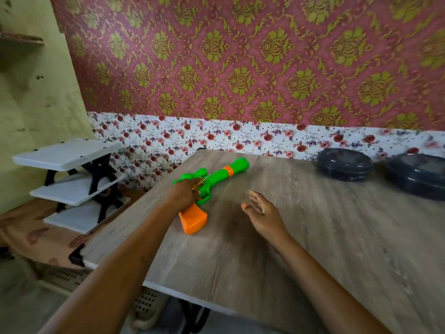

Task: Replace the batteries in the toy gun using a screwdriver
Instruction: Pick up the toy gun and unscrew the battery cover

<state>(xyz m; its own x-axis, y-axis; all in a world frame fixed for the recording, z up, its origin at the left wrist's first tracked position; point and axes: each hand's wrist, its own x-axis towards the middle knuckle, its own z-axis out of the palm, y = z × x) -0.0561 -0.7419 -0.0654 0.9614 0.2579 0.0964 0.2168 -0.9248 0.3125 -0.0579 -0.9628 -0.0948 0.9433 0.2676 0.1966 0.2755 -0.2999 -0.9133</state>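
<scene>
While the left hand (184, 195) rests on the toy gun (218, 175) with fingers curled around a thin screwdriver (206, 178), the gun lies flat on the table (289, 237), its long axis diagonal: orange grip toward the person, green muzzle pointing away and to the right. The right hand (262, 213) is just beside it, fingers straight and relaxed.

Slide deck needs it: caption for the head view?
Left hand holds a thin yellow-handled screwdriver at the green-and-orange plastic toy gun on a wood-grain table; right hand open.
</scene>
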